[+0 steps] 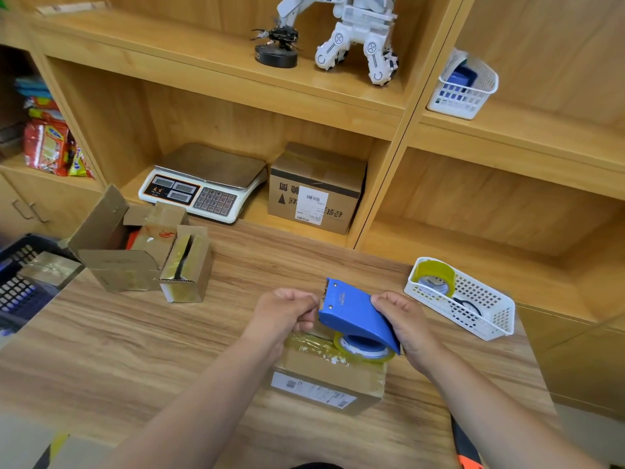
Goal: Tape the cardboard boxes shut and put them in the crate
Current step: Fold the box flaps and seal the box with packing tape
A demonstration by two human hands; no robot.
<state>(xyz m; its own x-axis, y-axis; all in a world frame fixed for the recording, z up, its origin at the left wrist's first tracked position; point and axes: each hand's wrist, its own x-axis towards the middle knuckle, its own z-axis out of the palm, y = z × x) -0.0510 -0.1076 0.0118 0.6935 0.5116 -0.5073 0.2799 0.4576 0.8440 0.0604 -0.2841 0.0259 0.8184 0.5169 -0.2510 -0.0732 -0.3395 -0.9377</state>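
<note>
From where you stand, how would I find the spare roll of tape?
On the wooden table, at its right edge, sits a white mesh basket. The spare tape roll stands at its left end, yellowish and bare, unlike the roll inside the blue dispenser.

The surface is finished in matt wood-grain. The box beneath the tape dispenser is made of matt brown cardboard, overlaid with glossy, wrinkled tape and a paper label. The dispenser is moulded in smooth blue plastic. Right of the dispenser, a basket is formed of white perforated plastic. Beyond the dispenser, a scale is topped with brushed metal.
</note>
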